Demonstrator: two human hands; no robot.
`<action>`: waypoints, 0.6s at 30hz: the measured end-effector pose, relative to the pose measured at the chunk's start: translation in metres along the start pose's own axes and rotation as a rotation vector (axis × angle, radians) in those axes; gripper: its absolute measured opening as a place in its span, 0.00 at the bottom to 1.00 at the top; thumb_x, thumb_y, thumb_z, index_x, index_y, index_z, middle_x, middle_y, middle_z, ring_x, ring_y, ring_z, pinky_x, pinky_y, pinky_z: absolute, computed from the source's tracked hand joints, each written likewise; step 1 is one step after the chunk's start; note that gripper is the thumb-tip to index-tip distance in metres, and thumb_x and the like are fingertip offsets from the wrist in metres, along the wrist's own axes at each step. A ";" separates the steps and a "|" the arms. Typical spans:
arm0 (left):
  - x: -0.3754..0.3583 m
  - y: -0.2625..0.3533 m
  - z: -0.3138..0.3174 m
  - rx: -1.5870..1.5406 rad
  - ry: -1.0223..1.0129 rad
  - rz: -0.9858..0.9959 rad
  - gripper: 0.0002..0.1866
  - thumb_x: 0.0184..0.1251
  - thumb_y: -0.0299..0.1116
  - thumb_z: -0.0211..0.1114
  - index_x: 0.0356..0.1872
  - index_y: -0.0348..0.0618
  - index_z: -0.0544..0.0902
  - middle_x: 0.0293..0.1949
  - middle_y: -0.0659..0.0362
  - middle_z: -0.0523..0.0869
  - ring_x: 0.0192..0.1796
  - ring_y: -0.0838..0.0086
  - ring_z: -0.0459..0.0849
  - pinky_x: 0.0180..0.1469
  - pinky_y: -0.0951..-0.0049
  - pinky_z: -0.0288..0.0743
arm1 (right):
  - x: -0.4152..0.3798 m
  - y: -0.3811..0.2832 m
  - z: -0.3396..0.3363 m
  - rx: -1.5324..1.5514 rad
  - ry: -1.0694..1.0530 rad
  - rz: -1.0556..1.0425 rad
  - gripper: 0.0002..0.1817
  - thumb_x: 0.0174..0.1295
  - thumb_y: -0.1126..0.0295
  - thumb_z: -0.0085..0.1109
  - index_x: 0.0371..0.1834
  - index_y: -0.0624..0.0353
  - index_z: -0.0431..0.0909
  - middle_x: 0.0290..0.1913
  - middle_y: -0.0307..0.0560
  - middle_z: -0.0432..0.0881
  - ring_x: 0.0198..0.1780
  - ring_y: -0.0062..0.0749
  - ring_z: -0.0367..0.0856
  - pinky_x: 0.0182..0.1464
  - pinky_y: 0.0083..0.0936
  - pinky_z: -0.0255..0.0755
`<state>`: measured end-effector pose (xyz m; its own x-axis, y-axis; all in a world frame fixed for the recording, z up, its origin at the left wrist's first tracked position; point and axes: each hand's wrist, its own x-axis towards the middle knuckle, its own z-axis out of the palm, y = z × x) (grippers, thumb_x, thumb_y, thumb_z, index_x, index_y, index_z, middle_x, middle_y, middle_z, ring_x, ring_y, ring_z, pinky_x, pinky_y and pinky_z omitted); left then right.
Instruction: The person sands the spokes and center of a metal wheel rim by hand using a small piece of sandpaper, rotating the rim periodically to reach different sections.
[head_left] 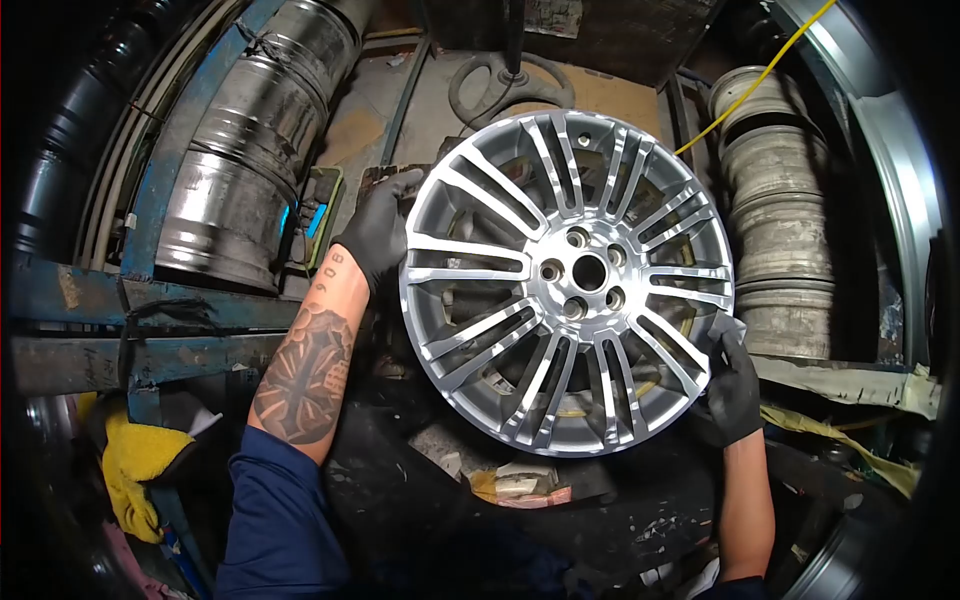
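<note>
A silver multi-spoke alloy wheel is held up in front of me, its polished face turned toward the camera. My left hand, in a black glove, is closed on the wheel's left edge. Lower down on the opposite side, my right hand, also gloved in black, grips the rim. A small grey piece like paper or cloth shows at the right fingertips, against the rim. Part of the fingers on both hands is hidden behind the wheel.
Silver wheel barrels are stacked on the left behind a blue metal frame. More wheels stand piled at right. Behind the alloy wheel is a grey handwheel. A yellow cable hangs upper right; a yellow glove lies lower left.
</note>
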<state>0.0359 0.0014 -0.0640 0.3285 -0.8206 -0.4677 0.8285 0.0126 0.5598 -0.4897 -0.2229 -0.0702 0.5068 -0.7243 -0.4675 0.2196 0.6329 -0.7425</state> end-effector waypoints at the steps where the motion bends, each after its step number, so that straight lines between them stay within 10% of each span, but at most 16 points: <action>1: 0.006 0.000 -0.007 0.040 -0.079 0.014 0.17 0.85 0.37 0.53 0.59 0.36 0.82 0.55 0.51 0.88 0.57 0.65 0.89 0.65 0.63 0.83 | -0.001 0.000 0.003 -0.130 -0.026 -0.053 0.33 0.69 0.93 0.48 0.79 0.67 0.67 0.74 0.51 0.75 0.76 0.39 0.73 0.76 0.34 0.71; 4: 0.000 -0.007 -0.009 0.371 -0.076 0.183 0.18 0.84 0.38 0.55 0.64 0.38 0.81 0.60 0.51 0.86 0.61 0.64 0.86 0.69 0.63 0.81 | -0.004 0.008 0.008 -0.662 -0.048 -0.301 0.27 0.73 0.89 0.53 0.76 0.69 0.70 0.71 0.49 0.77 0.71 0.35 0.78 0.73 0.32 0.76; 7: -0.007 -0.003 0.004 0.394 0.069 0.169 0.22 0.84 0.43 0.56 0.68 0.39 0.79 0.66 0.51 0.83 0.67 0.60 0.83 0.74 0.58 0.76 | -0.008 0.005 0.021 -0.592 0.017 -0.230 0.29 0.73 0.91 0.51 0.77 0.69 0.68 0.72 0.50 0.77 0.71 0.35 0.77 0.73 0.32 0.76; 12: 0.015 0.006 0.011 0.196 0.156 0.087 0.23 0.81 0.43 0.56 0.67 0.39 0.80 0.65 0.51 0.83 0.66 0.61 0.82 0.74 0.55 0.74 | 0.002 -0.004 0.050 -0.055 0.229 0.017 0.19 0.82 0.65 0.54 0.70 0.58 0.77 0.62 0.40 0.82 0.66 0.31 0.80 0.67 0.44 0.80; 18: 0.027 -0.001 0.018 0.482 0.220 0.035 0.18 0.80 0.42 0.60 0.61 0.44 0.85 0.58 0.58 0.86 0.60 0.69 0.84 0.64 0.58 0.82 | 0.005 -0.002 0.051 0.023 0.169 0.082 0.19 0.79 0.67 0.57 0.69 0.58 0.79 0.58 0.38 0.85 0.61 0.25 0.83 0.67 0.31 0.79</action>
<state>0.0354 -0.0315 -0.0650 0.4827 -0.6845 -0.5463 0.5295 -0.2688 0.8046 -0.4451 -0.2138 -0.0464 0.3770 -0.7044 -0.6013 0.2031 0.6963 -0.6884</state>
